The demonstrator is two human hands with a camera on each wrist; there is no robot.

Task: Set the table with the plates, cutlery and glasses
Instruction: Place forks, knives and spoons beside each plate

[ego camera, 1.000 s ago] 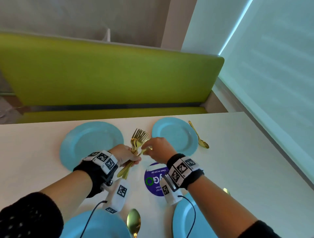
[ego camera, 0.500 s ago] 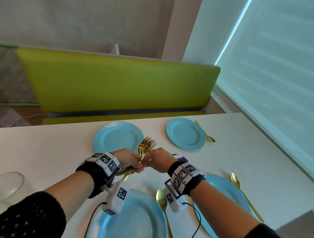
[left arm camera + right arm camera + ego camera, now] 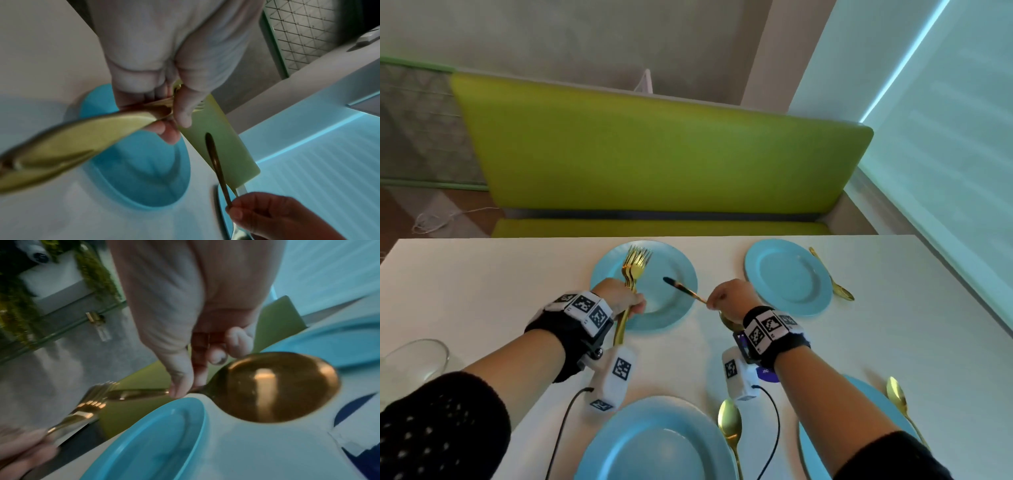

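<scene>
My left hand (image 3: 631, 305) grips a bundle of gold forks (image 3: 635, 265) by the handles, tines up over the far-left blue plate (image 3: 674, 308). My right hand (image 3: 714, 303) pinches a single gold spoon (image 3: 685, 290) by the neck. Its handle points left over that plate, and its bowl (image 3: 277, 386) sits under my wrist. In the left wrist view the fork handles (image 3: 61, 146) stick out toward the camera. Three more blue plates lie far right (image 3: 787, 277), near left (image 3: 654, 442) and near right (image 3: 859, 428).
Gold spoons lie beside the far-right plate (image 3: 832, 279), the near-left plate (image 3: 729, 425) and the near-right plate (image 3: 897, 397). A glass bowl (image 3: 414, 359) stands at the table's left edge. A green bench (image 3: 654, 154) runs behind the table, and a purple sticker (image 3: 767, 373) shows under my right wrist.
My hands were together at the cutlery bundle; now they are apart. The right hand has drawn one spoon out to the right while the left keeps the forks.
</scene>
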